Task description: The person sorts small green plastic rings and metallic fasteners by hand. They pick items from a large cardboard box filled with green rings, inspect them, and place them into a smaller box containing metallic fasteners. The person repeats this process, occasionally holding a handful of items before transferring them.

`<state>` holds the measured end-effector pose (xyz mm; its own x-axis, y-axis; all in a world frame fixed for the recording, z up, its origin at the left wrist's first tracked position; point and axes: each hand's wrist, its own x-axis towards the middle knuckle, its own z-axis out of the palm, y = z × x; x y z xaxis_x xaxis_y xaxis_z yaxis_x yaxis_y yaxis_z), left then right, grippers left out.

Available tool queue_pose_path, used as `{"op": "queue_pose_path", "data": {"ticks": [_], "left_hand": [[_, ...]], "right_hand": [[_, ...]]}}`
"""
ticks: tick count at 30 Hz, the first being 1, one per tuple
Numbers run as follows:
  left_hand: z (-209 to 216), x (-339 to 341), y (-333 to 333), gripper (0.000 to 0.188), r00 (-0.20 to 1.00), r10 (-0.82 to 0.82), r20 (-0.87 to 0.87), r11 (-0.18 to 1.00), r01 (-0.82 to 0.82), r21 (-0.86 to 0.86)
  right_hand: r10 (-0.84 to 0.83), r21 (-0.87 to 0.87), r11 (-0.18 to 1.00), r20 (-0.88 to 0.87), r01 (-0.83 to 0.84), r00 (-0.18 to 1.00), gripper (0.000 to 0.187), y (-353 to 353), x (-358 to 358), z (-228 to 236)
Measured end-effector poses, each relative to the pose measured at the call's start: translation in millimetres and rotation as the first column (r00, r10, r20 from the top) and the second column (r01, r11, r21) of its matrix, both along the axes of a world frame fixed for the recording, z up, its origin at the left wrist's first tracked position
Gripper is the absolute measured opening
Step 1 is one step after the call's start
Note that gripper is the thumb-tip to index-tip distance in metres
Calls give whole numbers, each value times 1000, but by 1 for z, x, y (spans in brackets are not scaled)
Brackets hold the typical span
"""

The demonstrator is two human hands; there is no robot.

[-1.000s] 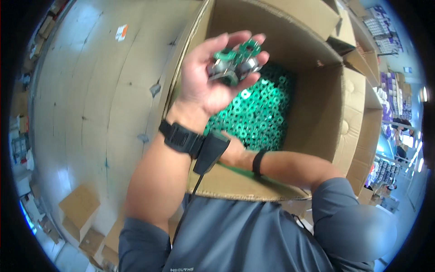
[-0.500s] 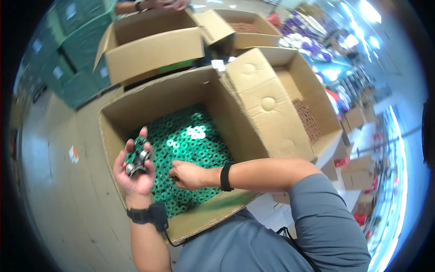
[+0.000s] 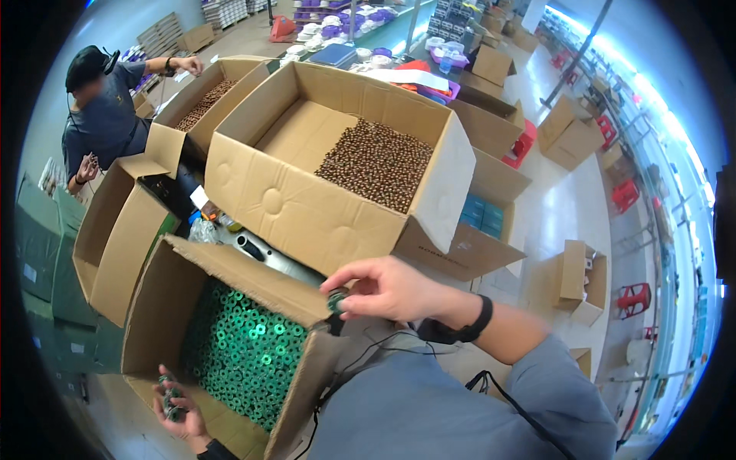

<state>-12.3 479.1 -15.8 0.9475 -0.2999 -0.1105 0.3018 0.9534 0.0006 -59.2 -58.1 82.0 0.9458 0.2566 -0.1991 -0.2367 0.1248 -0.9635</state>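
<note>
A deep cardboard box (image 3: 320, 360) in front of me holds a thick layer of small green ring-shaped parts (image 3: 245, 353). My left hand (image 3: 180, 412), at the box's near left side, is curled around several ring-shaped parts (image 3: 170, 397), dark green and metallic. Past the box's right wall, my right hand (image 3: 391, 290) pinches one dark green round part (image 3: 336, 300) between thumb and fingers. Beyond that hand stands a large open carton (image 3: 307, 215) with many small copper-brown parts (image 3: 376, 165) heaped at its right end.
A co-worker (image 3: 107, 115) stands at the far left, one hand over another carton of brown parts (image 3: 205, 106). An open carton (image 3: 115, 238) lies before them. A grey tool-like object and plastic bag (image 3: 203, 230) sit between boxes. Red stools (image 3: 635, 299) and cartons (image 3: 579, 284) stand right.
My view has swung to the right. My right hand has risen out of the green parts and over the box's right wall with one part. My left hand keeps its handful.
</note>
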Motion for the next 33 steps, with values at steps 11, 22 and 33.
{"op": "queue_pose_path", "data": {"ticks": [11, 22, 33], "left_hand": [[85, -24, -176, 30, 977, 168, 134, 986, -168, -14], [75, -11, -314, 31, 988, 122, 91, 986, -110, -127], [32, 46, -464, 34, 997, 54, -61, 987, -63, -149]], "right_hand": [[-144, -150, 981, -157, 120, 977, 38, -253, 0, -50], [-5, -159, 987, -246, -35, 969, 35, -334, 54, -42], [504, -961, 258, 48, -98, 862, 38, -349, 347, 148]]}}
